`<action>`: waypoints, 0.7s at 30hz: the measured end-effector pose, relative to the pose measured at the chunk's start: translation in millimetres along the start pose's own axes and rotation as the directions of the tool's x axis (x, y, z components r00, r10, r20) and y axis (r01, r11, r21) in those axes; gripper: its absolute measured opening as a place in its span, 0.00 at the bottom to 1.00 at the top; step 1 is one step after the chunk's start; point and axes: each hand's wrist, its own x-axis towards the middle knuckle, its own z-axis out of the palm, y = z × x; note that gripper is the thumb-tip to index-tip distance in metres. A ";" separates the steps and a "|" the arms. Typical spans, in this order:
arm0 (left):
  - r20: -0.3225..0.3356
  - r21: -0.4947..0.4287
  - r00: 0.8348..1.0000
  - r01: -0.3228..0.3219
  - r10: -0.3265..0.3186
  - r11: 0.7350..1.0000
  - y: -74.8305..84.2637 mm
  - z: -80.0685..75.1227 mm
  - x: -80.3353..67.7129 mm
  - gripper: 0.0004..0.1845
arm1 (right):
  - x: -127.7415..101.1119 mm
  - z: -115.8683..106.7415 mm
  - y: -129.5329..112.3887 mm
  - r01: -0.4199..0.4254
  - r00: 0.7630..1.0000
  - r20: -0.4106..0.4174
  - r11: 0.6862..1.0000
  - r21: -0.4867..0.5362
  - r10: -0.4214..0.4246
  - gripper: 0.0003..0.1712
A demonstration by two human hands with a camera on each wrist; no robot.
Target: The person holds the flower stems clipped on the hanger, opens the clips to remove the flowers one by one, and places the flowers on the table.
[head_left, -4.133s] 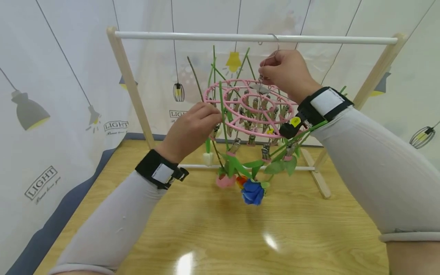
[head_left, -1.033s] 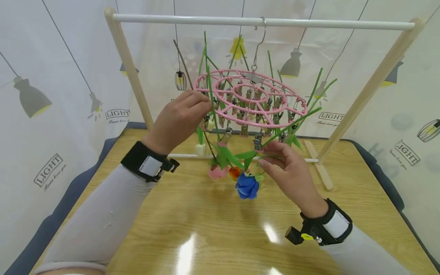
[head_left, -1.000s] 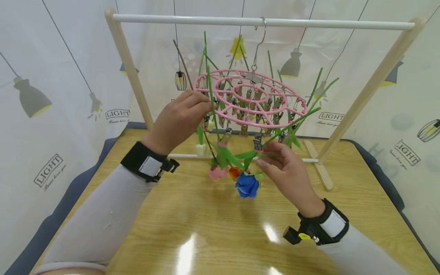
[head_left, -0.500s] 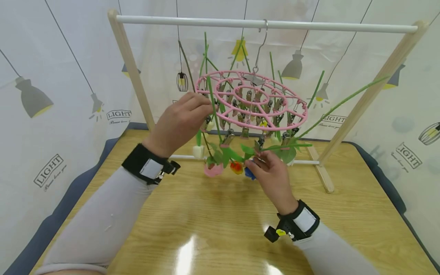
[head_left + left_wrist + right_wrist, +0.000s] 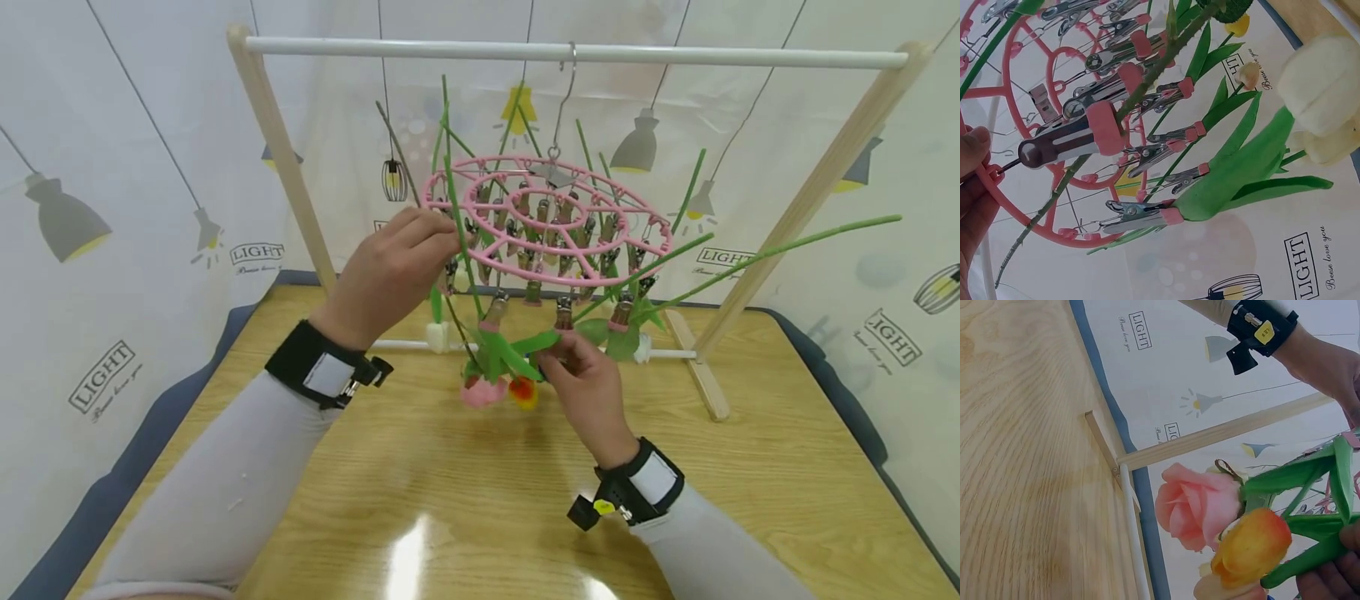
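Note:
A round pink clip hanger (image 5: 600, 279) hangs by a metal hook from the white bar (image 5: 675, 55) of a wooden rack. Artificial flowers hang head down from its clips. My left hand (image 5: 442, 233) grips the hanger's left rim, and its fingers (image 5: 971, 165) show on the rim in the left wrist view. My right hand (image 5: 558, 350) is just under the front clips and pinches a green flower stem (image 5: 1310, 556). That long stem (image 5: 787, 246) juts far out to the right. A pink rose (image 5: 1197, 506) and an orange flower (image 5: 1250, 547) hang beside my right fingers (image 5: 1335, 578).
The rack's slanted wooden legs (image 5: 810, 192) stand on a glossy wooden table (image 5: 450, 500). A lower white crossbar (image 5: 405, 342) runs behind the flowers. A white tulip (image 5: 1322, 87) hangs at the hanger's far side. White curtains printed with lamps enclose the table.
My right hand came down from the hook to beneath the hanger and took hold of the blue flower. Its long stem swung out and down to the right. My left hand stayed on the rim.

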 end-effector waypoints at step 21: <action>-0.311 -0.098 0.949 0.017 -0.047 0.995 29.1 5.1 -13.4 0.17 | -7.6 -10.0 2.8 0.018 0.997 0.068 1.000 0.023 -0.020 0.06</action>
